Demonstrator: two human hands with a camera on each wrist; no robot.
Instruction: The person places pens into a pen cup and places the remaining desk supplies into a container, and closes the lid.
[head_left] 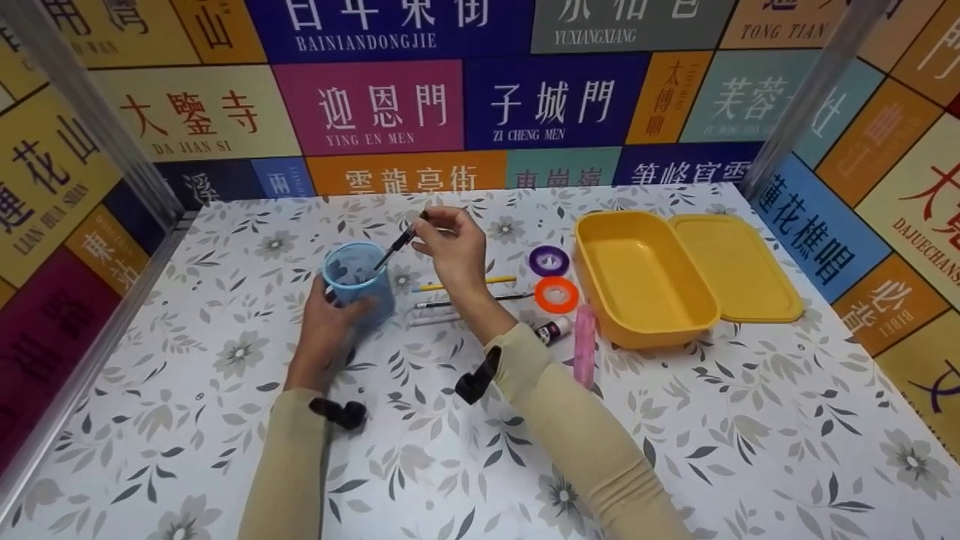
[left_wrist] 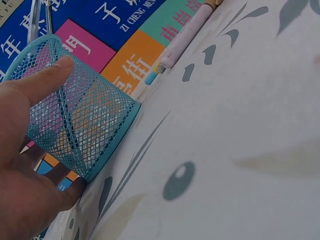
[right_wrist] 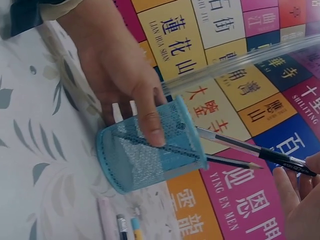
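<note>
A light-blue mesh pen cup stands on the table. My left hand grips it from the side, the thumb across the front in the left wrist view. Between thumb and fingertips my right hand pinches a black-and-clear gel pen by its upper end. The pen slants down with its lower end at the cup's mouth. One dark pencil leans inside the cup, its sharpened tip sticking out past the rim. Beside the cup lie a yellow pencil, a dark pencil and a pale pen-like stick.
Right of the pencils are a purple tape roll, an orange tape roll, a small black-and-white tube and a pink bar-shaped item. An open yellow box stands beyond, with its lid flat beside it. Printed panels border the table.
</note>
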